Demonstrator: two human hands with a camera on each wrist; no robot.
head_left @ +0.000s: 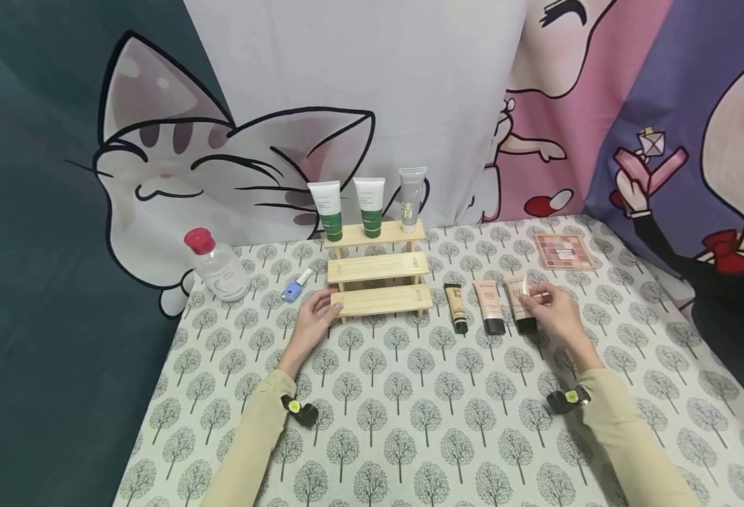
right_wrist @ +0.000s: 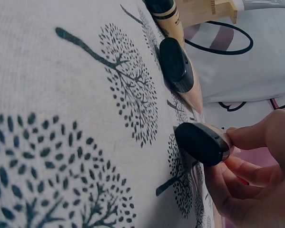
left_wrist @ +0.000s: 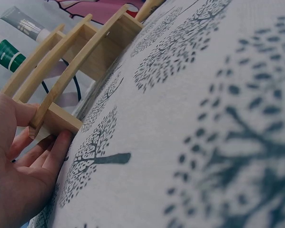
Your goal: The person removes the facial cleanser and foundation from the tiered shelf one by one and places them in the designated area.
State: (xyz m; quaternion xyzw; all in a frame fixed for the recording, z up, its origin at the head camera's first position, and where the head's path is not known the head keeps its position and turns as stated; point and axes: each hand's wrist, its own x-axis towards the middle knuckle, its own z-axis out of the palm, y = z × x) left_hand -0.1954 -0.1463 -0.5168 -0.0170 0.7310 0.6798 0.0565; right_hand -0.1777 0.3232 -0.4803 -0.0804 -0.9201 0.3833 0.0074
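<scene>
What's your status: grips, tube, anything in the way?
Left grip holding the wooden stand, left end of bottom step. Right grip pinching the rightmost BB tube. Between that tube and the stand: another BB tube, slim gold tube.

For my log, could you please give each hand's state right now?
Left hand: holding the wooden rack at its left end.
Right hand: holding the rightmost BB tube.

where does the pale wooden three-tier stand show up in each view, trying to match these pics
Head: the pale wooden three-tier stand is near the middle, with the person's left hand at the left end of its lowest shelf.
Left wrist: upper left, slanting, its near end at the fingers.
Right wrist: only part shows, at the top edge, right of centre.
Shared landmark: the white cloth with dark tree prints.
</scene>
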